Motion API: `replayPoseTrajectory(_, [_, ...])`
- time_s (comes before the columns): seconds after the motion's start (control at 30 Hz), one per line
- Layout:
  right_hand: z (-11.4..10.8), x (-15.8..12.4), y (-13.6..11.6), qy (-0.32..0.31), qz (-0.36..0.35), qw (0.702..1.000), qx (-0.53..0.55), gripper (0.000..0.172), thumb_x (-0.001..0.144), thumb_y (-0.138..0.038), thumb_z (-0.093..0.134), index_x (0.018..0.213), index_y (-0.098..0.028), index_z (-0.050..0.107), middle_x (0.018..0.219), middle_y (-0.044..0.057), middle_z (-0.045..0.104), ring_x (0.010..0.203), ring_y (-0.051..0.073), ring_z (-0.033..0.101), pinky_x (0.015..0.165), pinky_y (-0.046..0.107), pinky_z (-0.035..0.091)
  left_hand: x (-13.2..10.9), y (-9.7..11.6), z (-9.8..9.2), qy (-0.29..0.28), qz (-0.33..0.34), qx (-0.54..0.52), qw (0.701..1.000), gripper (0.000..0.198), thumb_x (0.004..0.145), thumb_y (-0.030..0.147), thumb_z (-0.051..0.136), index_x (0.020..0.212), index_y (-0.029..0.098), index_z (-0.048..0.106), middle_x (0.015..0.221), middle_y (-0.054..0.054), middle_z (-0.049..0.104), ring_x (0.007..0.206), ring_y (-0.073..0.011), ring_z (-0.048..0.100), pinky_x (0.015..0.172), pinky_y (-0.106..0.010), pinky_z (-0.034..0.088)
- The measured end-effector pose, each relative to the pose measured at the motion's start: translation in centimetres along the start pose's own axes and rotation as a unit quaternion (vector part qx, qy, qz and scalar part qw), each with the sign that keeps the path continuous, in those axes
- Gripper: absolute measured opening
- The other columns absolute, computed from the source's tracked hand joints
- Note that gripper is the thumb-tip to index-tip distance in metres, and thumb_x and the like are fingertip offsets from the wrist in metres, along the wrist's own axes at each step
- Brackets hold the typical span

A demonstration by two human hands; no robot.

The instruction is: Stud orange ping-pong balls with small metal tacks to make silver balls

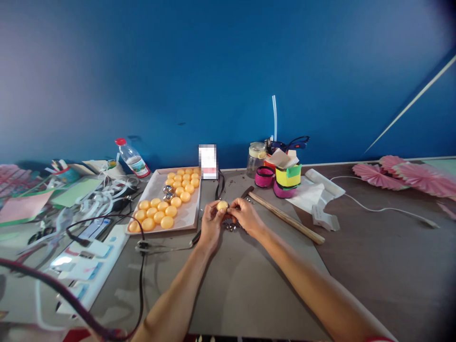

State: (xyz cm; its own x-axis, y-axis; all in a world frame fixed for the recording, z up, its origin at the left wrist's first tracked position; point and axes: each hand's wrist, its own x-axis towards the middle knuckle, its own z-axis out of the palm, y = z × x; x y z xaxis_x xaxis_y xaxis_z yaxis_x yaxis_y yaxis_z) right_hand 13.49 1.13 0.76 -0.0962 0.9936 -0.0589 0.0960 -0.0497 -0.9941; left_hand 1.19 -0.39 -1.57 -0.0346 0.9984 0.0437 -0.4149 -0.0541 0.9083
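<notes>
My left hand and my right hand meet over the middle of the table, both with fingers closed around one small orange ball. The ball sits between the fingertips of both hands. Small metal bits lie on the table just under my hands. To the left, a white tray carries several more orange balls and two shiny silver ones.
A wooden-handled hammer lies right of my hands. Behind it stand a glass jar, pink and yellow tape rolls, white paper and a cable. A water bottle, power strip, cords and paper scraps crowd the left. Pink paper fans lie far right.
</notes>
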Motion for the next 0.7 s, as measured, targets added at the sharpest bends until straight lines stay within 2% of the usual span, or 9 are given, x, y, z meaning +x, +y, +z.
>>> replayPoseTrajectory(0.1, [-0.6, 0.5, 0.1, -0.02, -0.018, 0.999, 0.019, 0.018, 0.071, -0.035, 0.059, 0.069, -0.02, 0.05, 0.046, -0.007, 0.046, 0.044, 0.01, 0.042, 0.047, 0.023, 0.032, 0.2, 0.4, 0.0, -0.023, -0.032, -0.048, 0.998, 0.038, 0.07, 0.036, 0.072, 0.099, 0.02, 0.053, 0.09, -0.002, 0.064, 0.075, -0.0133, 0.062, 0.076, -0.03, 0.049])
replayPoseTrajectory(0.17, [-1.7, 1.0, 0.1, -0.052, -0.042, 0.998, 0.017, 0.017, 0.075, -0.036, 0.056, 0.076, -0.019, 0.055, 0.054, -0.005, 0.051, 0.049, 0.01, 0.045, 0.051, 0.024, 0.036, 0.3, 0.7, -0.1, -0.031, -0.064, -0.075, 0.995, 0.039, 0.069, 0.035, 0.073, 0.1, 0.02, 0.053, 0.088, -0.001, 0.065, 0.072, -0.0125, 0.063, 0.075, -0.03, 0.049])
replayPoseTrajectory(0.23, [-2.9, 1.5, 0.1, -0.033, -0.068, 0.994, -0.084, 0.017, 0.078, -0.032, 0.053, 0.086, -0.019, 0.061, 0.065, -0.002, 0.059, 0.059, 0.013, 0.052, 0.06, 0.026, 0.04, 0.5, 1.0, -0.2, -0.029, -0.089, -0.095, 0.991, 0.039, 0.069, 0.034, 0.073, 0.1, 0.021, 0.054, 0.089, -0.001, 0.065, 0.069, -0.0117, 0.063, 0.073, -0.029, 0.049])
replayPoseTrajectory(0.3, [-3.9, 1.8, 0.3, -0.007, -0.1, 0.966, -0.238, 0.016, 0.077, -0.025, 0.055, 0.088, -0.018, 0.065, 0.083, 0.004, 0.065, 0.078, 0.016, 0.058, 0.074, 0.029, 0.042, 0.7, 1.1, -0.3, -0.027, -0.099, -0.111, 0.988, 0.038, 0.07, 0.033, 0.073, 0.1, 0.021, 0.054, 0.089, 0.0, 0.065, 0.068, -0.0113, 0.064, 0.072, -0.028, 0.049])
replayPoseTrajectory(0.37, [-4.3, 1.9, 0.7, 0.002, -0.098, 0.918, -0.384, 0.02, 0.078, -0.022, 0.056, 0.094, -0.017, 0.067, 0.097, 0.01, 0.065, 0.091, 0.021, 0.059, 0.082, 0.032, 0.04, 0.8, 1.2, -0.3, -0.027, -0.103, -0.126, 0.986, 0.037, 0.07, 0.032, 0.074, 0.099, 0.021, 0.054, 0.088, 0.001, 0.065, 0.068, -0.0111, 0.064, 0.072, -0.028, 0.05])
replayPoseTrajectory(0.43, [-4.2, 1.8, 1.1, -0.003, -0.088, 0.868, -0.489, 0.024, 0.079, -0.023, 0.056, 0.098, -0.015, 0.066, 0.104, 0.014, 0.063, 0.096, 0.025, 0.058, 0.084, 0.035, 0.038, 0.8, 1.2, -0.2, -0.021, -0.107, -0.138, 0.984, 0.035, 0.07, 0.031, 0.074, 0.098, 0.021, 0.055, 0.086, 0.001, 0.065, 0.068, -0.0112, 0.064, 0.072, -0.028, 0.05])
replayPoseTrajectory(0.5, [-3.9, 1.7, 1.3, -0.013, -0.088, 0.835, -0.543, 0.023, 0.08, -0.022, 0.053, 0.097, -0.015, 0.066, 0.105, 0.015, 0.063, 0.097, 0.025, 0.059, 0.083, 0.035, 0.037, 0.8, 1.3, -0.1, -0.013, -0.111, -0.146, 0.983, 0.035, 0.07, 0.03, 0.074, 0.098, 0.021, 0.055, 0.084, 0.001, 0.065, 0.067, -0.0112, 0.064, 0.072, -0.028, 0.05])
replayPoseTrajectory(0.6, [-3.5, 1.6, 1.4, -0.025, -0.081, 0.825, -0.559, 0.02, 0.082, -0.016, 0.048, 0.089, -0.016, 0.066, 0.096, 0.011, 0.066, 0.09, 0.022, 0.061, 0.081, 0.033, 0.037, 0.7, 1.4, -0.1, -0.014, -0.114, -0.149, 0.982, 0.036, 0.07, 0.029, 0.074, 0.098, 0.02, 0.055, 0.084, 0.001, 0.065, 0.067, -0.0113, 0.064, 0.072, -0.028, 0.05])
replayPoseTrajectory(0.7, [-3.5, 1.7, 1.5, -0.028, -0.076, 0.834, -0.546, 0.019, 0.08, -0.012, 0.047, 0.083, -0.017, 0.065, 0.09, 0.008, 0.067, 0.085, 0.019, 0.061, 0.079, 0.03, 0.036, 0.7, 1.4, -0.1, -0.022, -0.111, -0.15, 0.982, 0.036, 0.069, 0.027, 0.074, 0.098, 0.019, 0.055, 0.083, 0.001, 0.065, 0.067, -0.0116, 0.064, 0.072, -0.029, 0.051])
